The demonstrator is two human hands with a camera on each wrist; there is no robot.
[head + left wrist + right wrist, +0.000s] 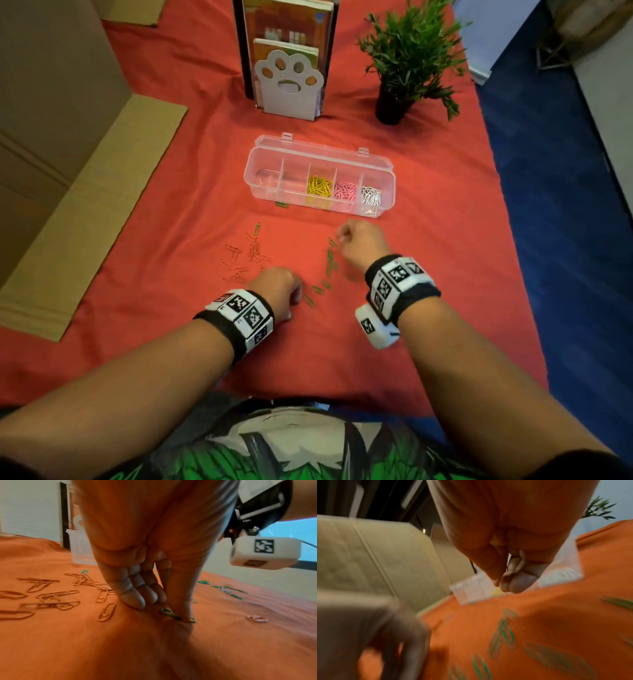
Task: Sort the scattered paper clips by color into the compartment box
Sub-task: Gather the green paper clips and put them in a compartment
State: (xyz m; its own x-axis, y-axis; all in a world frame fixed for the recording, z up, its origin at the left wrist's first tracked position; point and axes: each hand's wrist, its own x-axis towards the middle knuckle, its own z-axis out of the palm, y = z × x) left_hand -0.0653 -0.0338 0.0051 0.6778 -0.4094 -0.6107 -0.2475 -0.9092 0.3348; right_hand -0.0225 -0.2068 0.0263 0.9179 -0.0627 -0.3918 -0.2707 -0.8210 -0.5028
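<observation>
The clear compartment box (386, 202) holds yellow clips (320, 186), pink clips (345, 191) and white clips (370, 196) in its three right compartments. Green clips (330, 262) lie scattered between my hands, and red clips (251, 255) lie to the left. My left hand (171, 609) points down onto the cloth, thumb and forefinger pinching a green clip (165, 611). My right hand (510, 584) hovers above the green clips with its fingertips pinched together; no clip shows between them in the blurred right wrist view.
A paw-shaped bookend (291, 85) with books and a potted plant (407, 58) stand behind the box. Cardboard (92, 205) covers the table's left side. One green clip (282, 205) lies by the box front. A pale clip (257, 619) lies right of my left hand.
</observation>
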